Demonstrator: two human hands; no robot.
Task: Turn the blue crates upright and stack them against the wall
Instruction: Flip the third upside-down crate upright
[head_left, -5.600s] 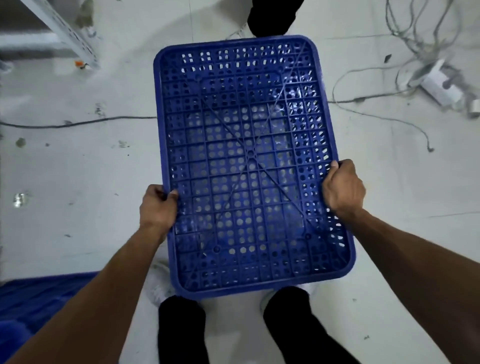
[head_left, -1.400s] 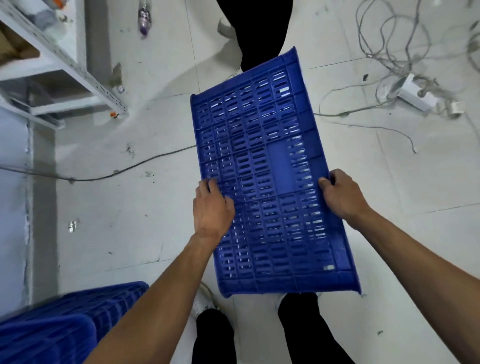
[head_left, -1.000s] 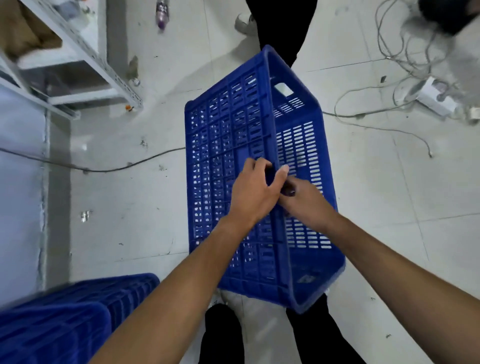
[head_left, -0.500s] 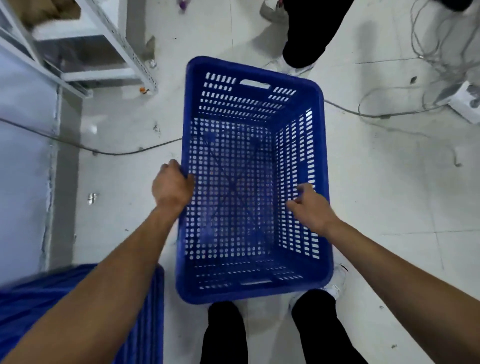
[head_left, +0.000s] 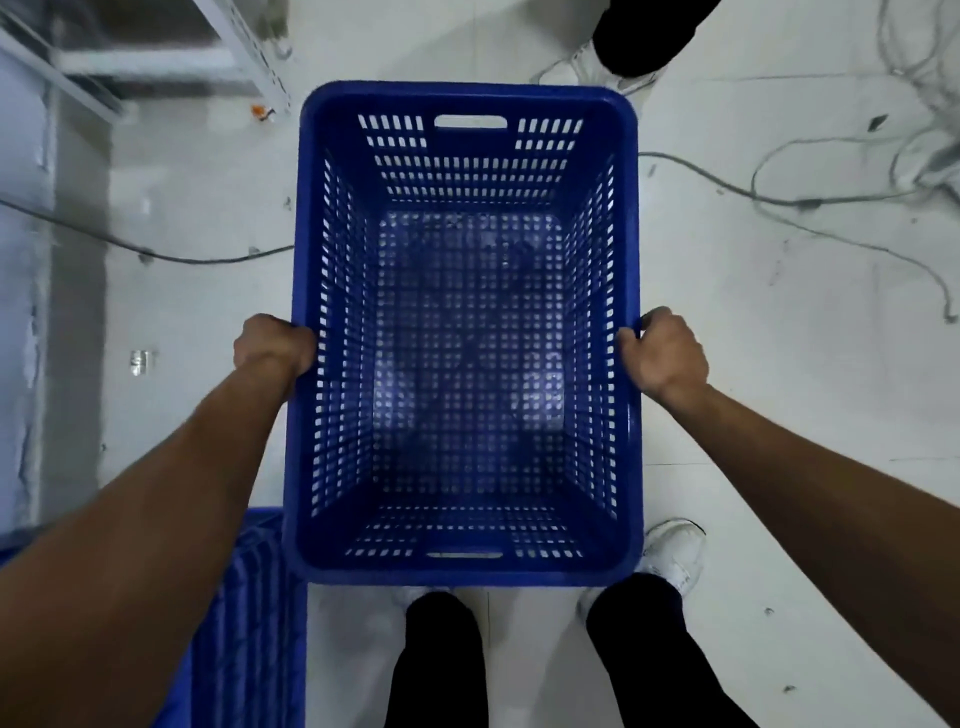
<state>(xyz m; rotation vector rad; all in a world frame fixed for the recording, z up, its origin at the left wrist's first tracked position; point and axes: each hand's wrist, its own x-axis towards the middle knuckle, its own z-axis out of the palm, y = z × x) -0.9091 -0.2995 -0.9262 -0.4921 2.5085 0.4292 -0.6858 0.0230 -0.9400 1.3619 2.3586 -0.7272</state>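
A blue perforated crate (head_left: 465, 156) hangs upright in front of me, its open top facing the camera and its holed bottom visible inside. My left hand (head_left: 272, 345) grips the crate's left long rim. My right hand (head_left: 662, 351) grips the right long rim at the same height. Another blue crate (head_left: 249, 623) sits at the lower left, partly hidden behind my left forearm.
A grey metal shelf frame (head_left: 249, 57) stands at the upper left beside a pale wall (head_left: 21, 312). Loose cables (head_left: 831, 197) lie across the white floor at right. Another person's dark legs and white shoe (head_left: 623, 57) stand just beyond the crate. My own shoes show below.
The crate has been rotated from bottom-up, through its side, to open-top-up. Both hands have shifted to the two long rims, the right hand moving from inside the wall onto the rim.
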